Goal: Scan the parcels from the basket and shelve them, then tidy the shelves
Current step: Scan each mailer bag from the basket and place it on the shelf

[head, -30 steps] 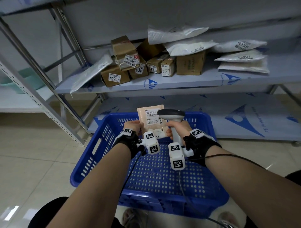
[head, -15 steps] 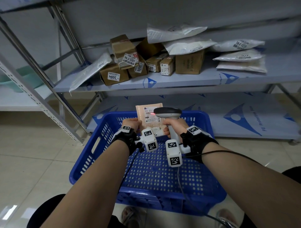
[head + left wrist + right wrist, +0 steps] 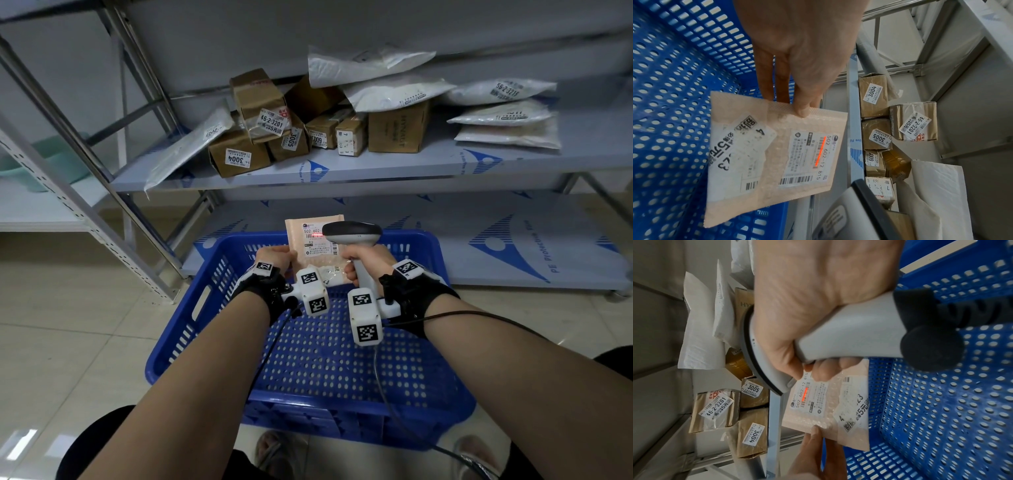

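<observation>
The mailer (image 3: 317, 245), a pinkish padded envelope, is held upright over the far end of the blue basket (image 3: 308, 359), its long axis vertical and its labelled face turned toward the person. A red scan line (image 3: 820, 151) lies across the barcode of its upper white label (image 3: 807, 157); a second, crumpled label (image 3: 740, 154) covers the lower part. The left hand (image 3: 274, 255) pinches the mailer's left edge, thumb (image 3: 802, 110) on the front and fingers behind. The right hand (image 3: 364, 262) is wrapped tight round the grip of the grey scanner (image 3: 352, 233), whose head sits just in front of the mailer's upper right corner and points at the label; its cable (image 3: 394, 394) trails back over the basket.

Beyond the basket is the shelf (image 3: 376, 168). On it lie brown boxes tagged 3004 (image 3: 238, 159), 3005 (image 3: 291, 140) and 46-2-3201 (image 3: 260, 106), more boxes to their right, and white poly bags (image 3: 500, 113) stacked at the right end and atop the boxes. One long white bag (image 3: 188, 144) leans off the shelf's left edge. The lower shelf (image 3: 513, 253) runs just behind the basket.
</observation>
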A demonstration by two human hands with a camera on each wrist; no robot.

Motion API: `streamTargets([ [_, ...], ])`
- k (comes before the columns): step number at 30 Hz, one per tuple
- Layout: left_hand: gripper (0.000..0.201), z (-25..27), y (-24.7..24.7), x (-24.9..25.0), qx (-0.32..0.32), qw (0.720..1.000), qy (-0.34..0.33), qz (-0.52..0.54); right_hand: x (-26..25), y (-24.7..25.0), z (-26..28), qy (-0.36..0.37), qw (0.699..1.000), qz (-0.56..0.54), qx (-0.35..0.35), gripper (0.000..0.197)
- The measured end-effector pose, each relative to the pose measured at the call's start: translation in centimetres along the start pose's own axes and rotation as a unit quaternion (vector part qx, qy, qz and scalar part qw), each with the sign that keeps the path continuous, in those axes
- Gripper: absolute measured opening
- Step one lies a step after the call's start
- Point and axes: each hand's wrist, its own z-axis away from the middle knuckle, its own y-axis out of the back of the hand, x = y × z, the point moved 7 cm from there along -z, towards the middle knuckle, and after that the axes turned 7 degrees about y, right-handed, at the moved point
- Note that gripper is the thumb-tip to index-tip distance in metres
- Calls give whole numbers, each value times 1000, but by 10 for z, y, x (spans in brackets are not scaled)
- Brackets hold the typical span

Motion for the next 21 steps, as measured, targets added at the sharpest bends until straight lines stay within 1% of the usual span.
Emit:
streamTargets([
  [9, 36, 1, 0, 1, 3, 1000, -6, -7, 1, 1, -1, -1, 1000, -9, 8, 13],
  [16, 31, 4, 1, 4, 3, 999, -16, -36, -3, -2, 4, -2, 1000, -11, -5, 11],
  [21, 30, 6, 2, 3, -1, 1000, -8, -24, -4, -3, 6, 0, 1000, -7, -6, 11],
])
